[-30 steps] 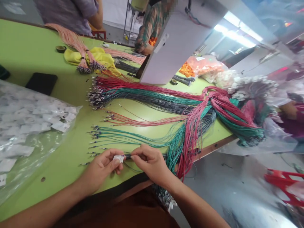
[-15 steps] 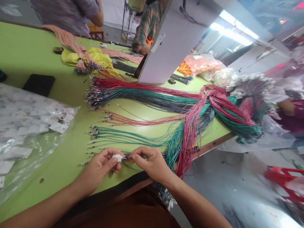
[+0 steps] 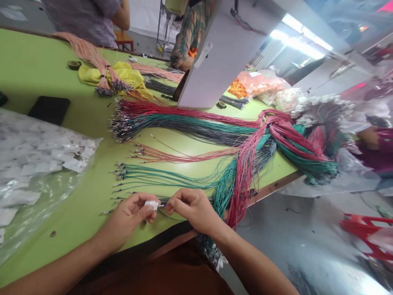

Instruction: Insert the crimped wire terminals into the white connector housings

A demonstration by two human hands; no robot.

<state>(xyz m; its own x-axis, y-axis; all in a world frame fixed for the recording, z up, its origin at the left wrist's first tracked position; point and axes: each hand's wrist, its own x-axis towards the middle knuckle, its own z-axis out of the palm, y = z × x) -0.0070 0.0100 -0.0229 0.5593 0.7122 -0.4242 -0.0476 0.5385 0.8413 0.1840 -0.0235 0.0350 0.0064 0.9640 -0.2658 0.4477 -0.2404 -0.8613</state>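
Observation:
Between the thumb and fingers of my left hand [image 3: 130,217] is a small white plastic connector housing [image 3: 151,204]. My right hand [image 3: 192,209] pinches a thin wire just to its right; the wire's metal terminal [image 3: 161,205] points at the housing's right side. How far the terminal reaches inside cannot be made out. Beyond my hands, green wires [image 3: 172,174] and red wires [image 3: 184,157] lie fanned out, their terminal ends to the left. Some dark wires lie partly hidden behind my fingers.
A clear bag of white housings [image 3: 39,164] lies at the left. A thick bundle of red, green and black wires [image 3: 184,123] stretches across the green table [image 3: 89,164]. A grey panel [image 3: 215,57] stands behind it. Co-workers sit across the table and at the right.
The white housing has turned slightly in my left hand, and more of the metal terminal shows beside it. My right hand has barely moved.

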